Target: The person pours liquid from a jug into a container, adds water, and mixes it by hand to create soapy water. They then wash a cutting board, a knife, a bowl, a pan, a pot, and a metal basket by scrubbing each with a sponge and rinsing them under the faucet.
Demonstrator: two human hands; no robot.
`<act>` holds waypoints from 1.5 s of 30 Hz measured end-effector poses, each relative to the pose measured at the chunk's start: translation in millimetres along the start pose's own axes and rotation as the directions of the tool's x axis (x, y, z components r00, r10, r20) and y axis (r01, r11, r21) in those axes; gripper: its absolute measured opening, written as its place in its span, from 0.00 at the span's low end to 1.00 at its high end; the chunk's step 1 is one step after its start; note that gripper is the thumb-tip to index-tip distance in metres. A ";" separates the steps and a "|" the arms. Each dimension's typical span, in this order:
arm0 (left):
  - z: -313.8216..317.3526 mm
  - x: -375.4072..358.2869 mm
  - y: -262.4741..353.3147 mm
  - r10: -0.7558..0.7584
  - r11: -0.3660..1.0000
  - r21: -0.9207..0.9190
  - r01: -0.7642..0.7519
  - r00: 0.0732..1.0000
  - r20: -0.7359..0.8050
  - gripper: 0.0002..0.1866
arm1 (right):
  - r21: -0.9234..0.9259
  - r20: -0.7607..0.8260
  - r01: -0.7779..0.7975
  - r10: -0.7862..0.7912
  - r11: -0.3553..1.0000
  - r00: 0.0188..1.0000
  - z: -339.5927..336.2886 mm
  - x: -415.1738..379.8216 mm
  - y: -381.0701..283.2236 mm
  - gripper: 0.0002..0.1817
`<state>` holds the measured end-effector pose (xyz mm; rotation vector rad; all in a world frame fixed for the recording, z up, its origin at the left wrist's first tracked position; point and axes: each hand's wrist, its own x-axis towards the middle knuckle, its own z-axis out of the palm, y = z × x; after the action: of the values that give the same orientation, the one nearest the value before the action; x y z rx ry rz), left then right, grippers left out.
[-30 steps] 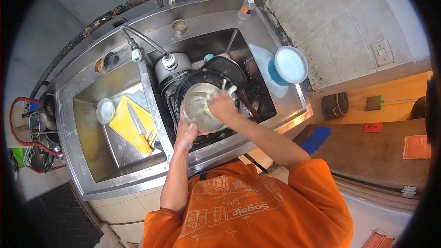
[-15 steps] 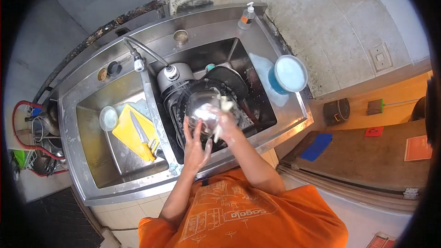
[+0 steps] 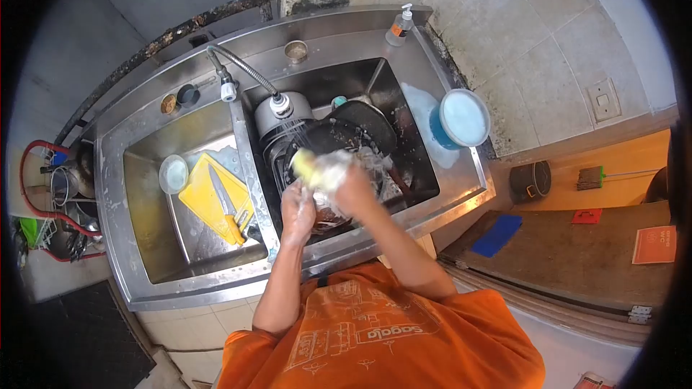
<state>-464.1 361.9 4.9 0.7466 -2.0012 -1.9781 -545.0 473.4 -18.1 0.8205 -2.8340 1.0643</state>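
Note:
Over the right-hand sink basin, my left hand (image 3: 298, 210) grips the rim of a shiny metal bowl (image 3: 322, 203), mostly covered by my hands and foam. My right hand (image 3: 355, 189) is blurred by motion and presses a pale yellow sponge (image 3: 305, 166) against the bowl. White suds cover the fingers. Beneath them, a dark pan (image 3: 367, 124) and other soapy cookware fill the basin. Water sprays from the flexible faucet (image 3: 281, 105) beside a grey pot (image 3: 288, 119).
In the left basin lie a yellow cutting board (image 3: 198, 199), a knife (image 3: 220, 191) and a small round white tub (image 3: 173, 174). A tub of bluish soapy water (image 3: 463, 119) stands on the right ledge. Behind it is a pump bottle (image 3: 398, 27).
The bowl has tipped and is now more hidden by my hands. My right hand has swept the sponge leftward across it, while my left hand has closed on its edge. The view has shifted slightly.

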 end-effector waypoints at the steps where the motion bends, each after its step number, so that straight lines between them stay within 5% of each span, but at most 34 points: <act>1: 2.6 3.0 -8.3 -0.057 0.971 -0.227 0.067 0.997 0.052 0.13 | -0.080 -0.049 0.370 -0.374 0.926 0.926 -10.6 0.1 -20.4 0.14; 3: -9.0 3.7 -46.5 0.040 0.860 -0.509 -0.025 0.999 0.018 0.11 | -0.149 -0.040 0.404 -0.414 0.903 0.910 -16.0 -25.4 -38.3 0.19; 4: -13.2 4.9 -24.1 -0.267 0.628 -0.720 0.294 0.951 0.155 0.12 | -0.150 -0.040 0.406 -0.416 0.902 0.909 -23.2 -21.4 -45.1 0.19; 6: -18.7 -2.3 18.8 -0.239 0.716 -0.663 0.218 0.969 0.060 0.17 | 0.479 -0.339 0.257 -0.094 0.840 0.936 -39.1 -8.3 -49.6 0.16; 7: -16.4 -9.9 41.5 -0.190 0.769 -0.622 0.146 0.982 -0.004 0.19 | 0.157 -0.302 0.249 -0.193 0.956 0.933 -37.9 1.5 -27.1 0.14; 9: -12.4 -10.0 40.6 -0.183 0.836 -0.533 0.130 0.982 -0.048 0.21 | 0.434 -0.021 0.000 0.010 0.901 1.000 -49.2 14.2 -31.8 0.14; 11: -8.6 -3.2 24.3 -0.158 0.886 -0.455 0.095 0.982 -0.104 0.22 | 0.205 -0.143 0.191 -0.163 0.960 0.976 -34.2 3.8 -48.6 0.18; 13: -20.2 6.8 -10.6 -0.234 0.711 -0.689 0.141 0.971 -0.044 0.23 | 0.012 0.013 0.326 -0.327 0.945 0.945 -32.3 -23.1 -65.2 0.16; 14: -29.9 12.9 -18.0 -0.314 0.603 -0.746 0.282 0.944 0.102 0.25 | -0.029 -0.071 0.315 -0.316 0.949 0.946 -13.8 -36.8 -52.1 0.18; 15: -24.9 12.7 -10.1 -0.296 0.572 -0.797 0.195 0.955 0.022 0.27 | -0.072 -0.154 0.305 -0.312 0.950 0.937 3.1 -43.3 -37.3 0.20; 16: -23.6 13.9 -1.4 -0.313 0.520 -0.831 0.196 0.949 0.029 0.27 | 0.304 -0.218 0.168 -0.103 0.938 0.970 -2.2 -34.3 -39.3 0.19; 17: -24.6 11.1 5.9 -0.336 0.466 -0.862 0.202 0.941 0.039 0.26 | 0.641 -0.190 0.028 0.123 0.767 0.974 -8.3 -24.0 -39.2 0.18; 18: -28.2 5.4 12.4 -0.341 0.467 -0.860 0.204 0.939 0.037 0.26 | 0.589 -0.162 -0.013 0.134 0.808 0.978 -38.1 0.1 -54.3 0.15; 19: -31.8 1.8 19.5 -0.258 0.721 -0.671 0.171 0.966 -0.030 0.25 | 0.603 0.053 -0.135 0.130 0.787 0.990 -43.4 12.0 -43.2 0.16; 20: -33.4 0.5 22.8 -0.151 0.902 -0.418 0.111 0.986 -0.066 0.24 | 0.411 -0.045 0.026 -0.009 0.911 0.999 -45.4 19.1 -44.6 0.19; 21: -33.1 0.1 7.1 -0.150 0.901 -0.419 0.112 0.987 -0.060 0.24 | 0.182 -0.103 0.182 -0.166 0.966 0.981 -48.3 23.0 -51.0 0.21; 22: -33.0 -0.9 -21.9 0.071 0.962 -0.260 -0.086 0.995 -0.068 0.23 | 0.135 -0.115 0.362 -0.348 0.923 0.930 -54.7 21.8 -74.8 0.25; 23: -33.4 1.0 -36.1 0.294 0.950 -0.094 -0.296 0.955 -0.041 0.22 | -0.036 -0.041 0.327 -0.328 0.944 0.944 -48.4 10.5 -83.3 0.24; 24: -28.6 -2.1 12.2 0.102 0.927 -0.358 -0.114 0.993 -0.053 0.22 | -0.025 -0.099 0.363 -0.363 0.932 0.926 -45.0 2.1 -83.9 0.21; 25: -32.9 -0.1 0.7 0.351 0.919 0.236 -0.316 0.928 -0.126 0.23 | -0.014 -0.156 0.394 -0.391 0.919 0.907 -36.4 -7.9 -80.3 0.18; 26: -27.6 -3.7 22.1 0.147 0.955 -0.218 -0.199 0.961 -0.233 0.24 | 0.179 -0.401 0.449 -0.351 0.875 0.846 -0.4 -18.7 -56.8 0.25; 27: -22.0 -9.6 45.4 -0.091 0.766 -0.637 -0.084 0.967 -0.237 0.26 | 0.181 -0.397 0.451 -0.355 0.874 0.847 19.7 -31.0 -37.1 0.25; 28: -24.1 -10.3 49.6 -0.093 0.764 -0.639 -0.090 0.965 -0.246 0.26 | 0.407 -0.227 0.099 -0.005 0.908 0.974 34.4 -41.0 -19.9 0.24; 29: -27.7 -10.3 52.2 0.043 0.862 -0.477 -0.172 0.962 -0.268 0.27 | 0.544 0.018 -0.282 0.325 0.790 0.946 40.9 -44.9 -12.9 0.23; 31: -41.7 -8.8 49.8 0.177 0.924 -0.290 -0.250 0.950 -0.257 0.28 | 0.989 0.042 -0.113 0.550 0.094 0.834 17.4 -10.3 -31.5 0.23; 32: -52.7 -2.0 44.0 0.212 0.966 -0.113 -0.232 0.964 -0.162 0.29 | 0.885 0.430 -0.295 0.384 -0.361 0.817 -18.3 2.5 -36.8 0.23; 33: -57.9 1.7 38.4 0.223 0.973 0.070 -0.219 0.973 -0.057 0.29 | 0.885 0.429 -0.294 0.385 -0.362 0.817 -27.7 8.1 -33.0 0.23; 35: -60.7 11.5 36.3 0.260 0.963 -0.019 -0.269 0.947 -0.190 0.28 | 0.863 0.503 -0.464 0.269 -0.198 0.821 -41.0 18.1 -27.2 0.21; 36: -73.7 17.1 36.5 0.105 0.992 -0.064 -0.112 0.989 -0.102 0.28 | 0.864 0.468 -0.499 0.259 0.068 0.845 -56.4 18.3 -33.5 0.19; 37: -80.3 20.9 40.9 -0.052 0.994 -0.094 0.051 0.999 -0.009 0.28 | 0.861 0.473 -0.504 0.257 0.069 0.843 -62.9 20.3 -35.1 0.19; 39: -78.5 25.6 51.7 -0.085 0.982 -0.167 0.088 0.996 0.028 0.26 | 0.697 0.552 -0.478 0.025 0.534 0.834 -71.0 25.7 -38.7 0.12; 41: -79.7 25.7 60.6 -0.071 0.990 0.135 0.034 0.958 0.280 0.21 | 0.642 0.591 -0.503 0.044 0.579 0.805 -70.1 28.1 -52.8 0.13; 43: -78.4 21.1 64.0 -0.082 0.987 0.155 0.048 0.971 0.224 0.18 | 0.390 0.625 -0.379 0.061 0.839 0.778 -57.9 25.8 -47.6 0.14; 45: -81.9 16.1 55.2 0.045 0.998 0.039 -0.050 0.993 0.113 0.16 | 0.450 0.503 -0.364 0.105 0.815 0.858 -33.5 1.6 -35.3 0.17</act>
<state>-447.2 280.8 61.1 0.6036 -2.1090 -1.9979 -535.5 470.9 29.6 0.8328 -3.1145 2.0173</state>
